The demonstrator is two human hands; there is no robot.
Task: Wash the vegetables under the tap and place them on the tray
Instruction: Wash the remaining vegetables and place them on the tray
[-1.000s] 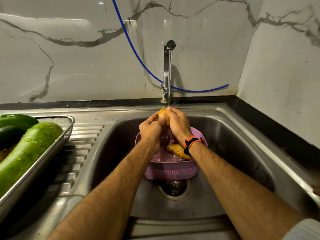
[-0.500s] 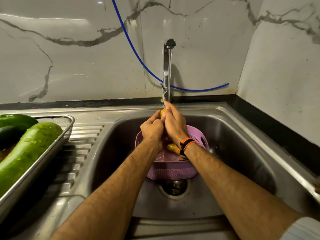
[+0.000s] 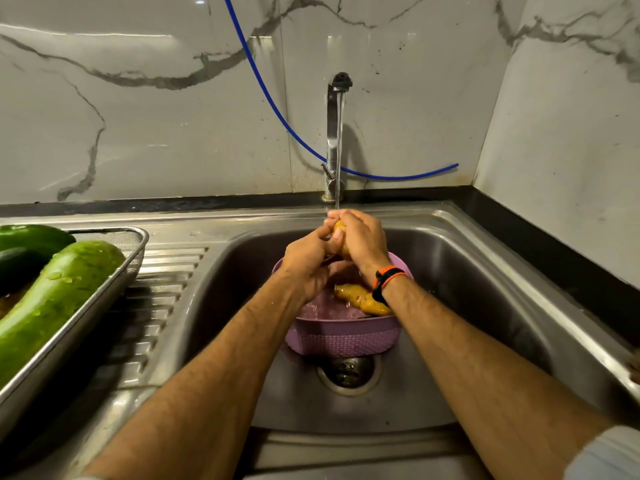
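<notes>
This yellow root is wet and knobbly, so it could squirt out of my grip and drop into the sink, or splash water past the rim. It's tan-yellow and mostly hidden, right under the tap stream, above the purple basket. My left hand curls round it from nine o'clock and my right hand wraps it from three o'clock, both holding tight. A second yellow root lies in the basket. Way out at nine o'clock, wet green gourds lie on the tray
</notes>
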